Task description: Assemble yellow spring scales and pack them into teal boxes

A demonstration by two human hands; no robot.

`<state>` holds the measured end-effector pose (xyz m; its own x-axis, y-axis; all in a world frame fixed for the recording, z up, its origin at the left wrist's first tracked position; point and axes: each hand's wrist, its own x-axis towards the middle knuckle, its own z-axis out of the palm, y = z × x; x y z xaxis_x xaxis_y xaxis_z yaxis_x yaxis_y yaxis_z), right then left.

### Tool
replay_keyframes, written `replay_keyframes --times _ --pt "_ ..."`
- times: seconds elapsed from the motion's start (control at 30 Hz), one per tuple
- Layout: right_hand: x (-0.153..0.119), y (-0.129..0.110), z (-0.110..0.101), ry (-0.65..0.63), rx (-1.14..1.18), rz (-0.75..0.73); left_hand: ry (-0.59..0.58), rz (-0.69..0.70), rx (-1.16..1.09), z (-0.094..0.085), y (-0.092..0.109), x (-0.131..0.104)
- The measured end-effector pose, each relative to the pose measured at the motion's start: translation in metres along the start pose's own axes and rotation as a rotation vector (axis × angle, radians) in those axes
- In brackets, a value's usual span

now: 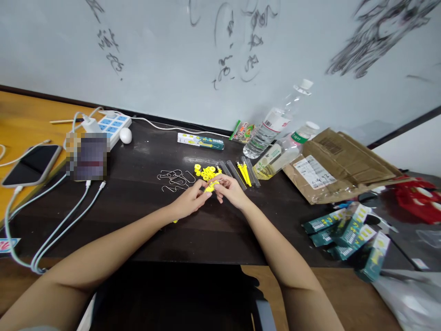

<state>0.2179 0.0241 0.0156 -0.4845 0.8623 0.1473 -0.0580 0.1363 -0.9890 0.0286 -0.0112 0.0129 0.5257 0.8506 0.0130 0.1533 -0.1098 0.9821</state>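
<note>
Pinching a yellow piece [212, 187] above the middle of the bench [148, 158], the nearly closed left hand [190, 201] and right hand [233, 191] seem to me partway through one assembly, with yellow parts [207, 173], metal hooks [174, 177] and yellow sticks [244, 174] lying unjoined beyond.

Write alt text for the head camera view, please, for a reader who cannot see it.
A person's left hand and right hand hold a small yellow piece above a dark desk. Metal hooks, yellow parts and yellow sticks lie beyond; farther right are two bottles and a brown package, and left, a power strip.
</note>
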Motion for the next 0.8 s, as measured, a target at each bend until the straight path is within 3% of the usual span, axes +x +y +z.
replay_keyframes --times 0.27,0.57,0.8 --pt "0.002 0.012 0.005 0.07 -0.012 -0.017 0.049 0.064 0.15 0.0 0.005 -0.001" --pt "0.001 0.006 -0.001 -0.024 -0.031 -0.003 -0.061 -0.047 -0.093 -0.001 0.007 0.0" --pt "0.003 0.008 0.003 0.065 -0.094 -0.05 0.057 0.118 0.184 -0.003 0.009 -0.002"
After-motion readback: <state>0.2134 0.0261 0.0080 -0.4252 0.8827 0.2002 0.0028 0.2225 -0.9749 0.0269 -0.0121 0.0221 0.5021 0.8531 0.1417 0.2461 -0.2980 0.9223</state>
